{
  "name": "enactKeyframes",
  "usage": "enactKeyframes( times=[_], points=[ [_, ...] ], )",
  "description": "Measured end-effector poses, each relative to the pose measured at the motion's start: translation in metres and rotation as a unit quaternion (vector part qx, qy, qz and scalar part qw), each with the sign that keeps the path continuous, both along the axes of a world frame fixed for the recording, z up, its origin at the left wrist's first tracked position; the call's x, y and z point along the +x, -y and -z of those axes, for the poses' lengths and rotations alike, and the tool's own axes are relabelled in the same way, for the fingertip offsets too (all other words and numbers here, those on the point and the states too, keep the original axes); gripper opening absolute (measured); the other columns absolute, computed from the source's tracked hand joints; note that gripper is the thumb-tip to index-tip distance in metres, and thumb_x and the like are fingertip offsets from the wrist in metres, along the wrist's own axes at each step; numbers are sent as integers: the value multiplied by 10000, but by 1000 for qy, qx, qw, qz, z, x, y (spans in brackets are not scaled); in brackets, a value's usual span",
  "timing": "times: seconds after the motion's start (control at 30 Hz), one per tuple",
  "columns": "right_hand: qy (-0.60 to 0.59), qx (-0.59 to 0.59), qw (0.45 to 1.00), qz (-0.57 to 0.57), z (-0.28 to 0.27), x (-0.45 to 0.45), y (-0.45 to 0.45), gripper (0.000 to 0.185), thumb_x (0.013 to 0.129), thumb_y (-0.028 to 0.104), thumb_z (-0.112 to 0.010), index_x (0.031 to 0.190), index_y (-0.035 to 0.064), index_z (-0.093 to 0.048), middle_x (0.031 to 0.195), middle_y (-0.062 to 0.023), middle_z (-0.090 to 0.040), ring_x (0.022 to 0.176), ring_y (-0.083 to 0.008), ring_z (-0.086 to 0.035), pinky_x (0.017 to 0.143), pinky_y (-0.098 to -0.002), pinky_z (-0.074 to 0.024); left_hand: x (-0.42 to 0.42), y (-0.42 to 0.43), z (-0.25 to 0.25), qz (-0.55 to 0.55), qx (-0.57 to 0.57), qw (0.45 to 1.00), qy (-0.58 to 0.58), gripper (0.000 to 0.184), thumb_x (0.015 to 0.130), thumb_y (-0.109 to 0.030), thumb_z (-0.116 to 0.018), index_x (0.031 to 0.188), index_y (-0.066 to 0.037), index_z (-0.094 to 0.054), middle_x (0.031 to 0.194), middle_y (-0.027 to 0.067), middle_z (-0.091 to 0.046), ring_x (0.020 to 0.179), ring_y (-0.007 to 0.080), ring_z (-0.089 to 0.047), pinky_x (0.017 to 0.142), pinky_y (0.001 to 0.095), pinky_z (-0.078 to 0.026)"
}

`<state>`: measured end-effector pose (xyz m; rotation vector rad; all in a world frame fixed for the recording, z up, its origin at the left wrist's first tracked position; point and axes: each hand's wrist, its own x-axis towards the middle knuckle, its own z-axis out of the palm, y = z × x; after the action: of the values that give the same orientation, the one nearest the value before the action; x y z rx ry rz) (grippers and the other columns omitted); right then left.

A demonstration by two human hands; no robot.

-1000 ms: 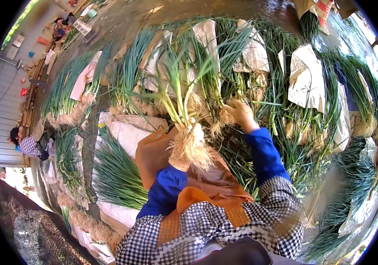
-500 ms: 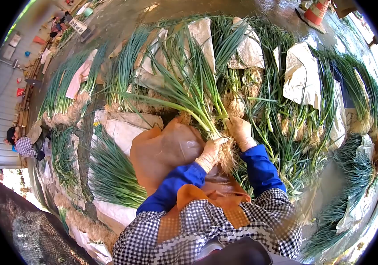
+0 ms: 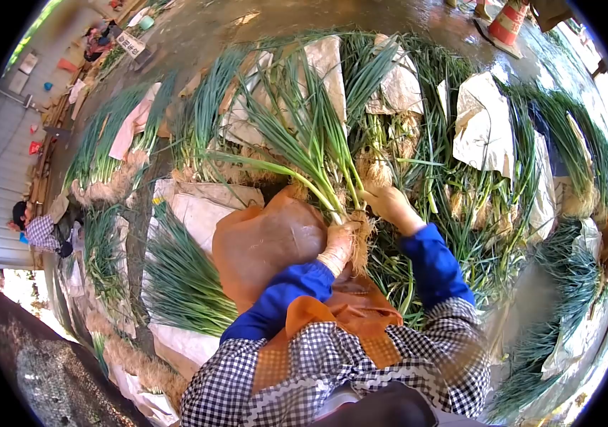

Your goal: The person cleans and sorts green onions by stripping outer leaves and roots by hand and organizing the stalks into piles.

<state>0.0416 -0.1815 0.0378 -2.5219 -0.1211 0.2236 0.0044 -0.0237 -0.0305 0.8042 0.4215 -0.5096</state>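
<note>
Left hand (image 3: 341, 240) gripping scallions (image 3: 297, 146) near roots (image 3: 361, 248) | right hand (image 3: 391, 208) touching stalks (image 3: 352, 178), pinch unclear | rough pulling would be snapping them

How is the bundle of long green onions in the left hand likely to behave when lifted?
The bundle of long green onions probably flops at its tips, where thin leaves splay and bend. Its pale lower stalks look straight, so likely stiffer.

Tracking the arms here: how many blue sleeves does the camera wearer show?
2: the left sleeve, behind the left hand gripping green onions, and the right sleeve, behind the right hand beside their roots. None looks hidden.
</note>
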Motion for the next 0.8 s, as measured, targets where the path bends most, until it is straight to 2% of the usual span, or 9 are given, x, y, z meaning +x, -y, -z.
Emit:
enactKeyframes(
  times=[0.03, 0.13, 0.27, 0.37, 0.5, 0.63, 0.7, 0.77, 0.8],
  points=[
    [-11, -41, 999, 9, 0, 22, -10, 232, 842, 211, -463, 995, 128, -617, 842, -147, -635, 767, -325, -609, 686, -425, -476, 5, -6, 69, 4, 18, 1000, 24, 262, 732, 48, -570, 992, 25, -596, 819, 87, -625, 676, 198, -604, 601, 274, -511],
    [94, -23, 985, -145, 58, 68, -16, 270, 796, 100, -477, 1039, 125, -593, 818, -143, -622, 737, -309, -607, 650, -377, -480, 6, -8, 38, 37, 47, 998, 22, 211, 737, 28, -584, 947, 15, -595, 770, 69, -605, 625, 188, -578, 557, 269, -489],
    [251, 212, 944, 7, 68, 48, -31, 167, 819, 152, -548, 948, 65, -608, 735, -115, -603, 677, -230, -597, 596, -301, -470, 8, -8, 1, 1, 109, 994, -26, 131, 742, 3, -600, 868, -23, -578, 725, 31, -554, 608, 162, -532, 552, 267, -448],
    [-29, 436, 858, 268, 46, 21, -42, 147, 856, 118, -532, 939, 24, -610, 689, -66, -596, 590, -184, -567, 539, -278, -464, 6, -6, 4, -26, 72, 997, -15, 105, 747, -18, -585, 848, -35, -563, 735, 26, -553, 645, 145, -536, 585, 261, -445],
    [-62, 524, 778, 340, 59, -1, -44, 272, 886, 261, -535, 757, 33, -609, 556, 32, -483, 477, -77, -405, 455, -224, -332, 7, -9, 9, 23, 67, 997, -41, 94, 778, -44, -557, 867, -17, -565, 743, 54, -573, 644, 173, -557, 588, 286, -472],
    [-118, 275, 951, 80, -7, -74, -10, 296, 896, 268, -491, 777, 23, -608, 621, -4, -532, 569, -137, -489, 528, -293, -419, 13, -9, -25, 7, 2, 998, -56, 137, 802, -72, -541, 915, -4, -578, 780, 85, -604, 667, 203, -585, 582, 324, -501],
    [-228, 119, 961, -105, -17, -110, 18, 237, 913, 259, -443, 786, 133, -598, 689, 7, -577, 534, -80, -492, 422, -191, -352, 19, -16, -9, 28, -37, 995, -85, 148, 807, -72, -532, 935, -20, -583, 814, 92, -621, 712, 230, -605, 617, 340, -514],
    [-23, -145, 906, -397, 37, -152, 75, 260, 873, 343, -482, 856, 137, -641, 804, -17, -635, 643, -129, -596, 503, -256, -449, 20, -19, 3, 38, -36, 994, -97, 169, 795, -44, -535, 956, -23, -584, 850, 87, -624, 757, 238, -613, 666, 353, -522],
    [-24, -148, 907, -395, 55, -157, 94, 260, 873, 343, -482, 856, 137, -641, 804, -17, -635, 643, -129, -596, 503, -256, -449, 20, -16, -6, 40, -38, 994, -96, 169, 795, -44, -535, 956, -23, -584, 850, 87, -624, 757, 238, -613, 666, 353, -522]
  ],
)
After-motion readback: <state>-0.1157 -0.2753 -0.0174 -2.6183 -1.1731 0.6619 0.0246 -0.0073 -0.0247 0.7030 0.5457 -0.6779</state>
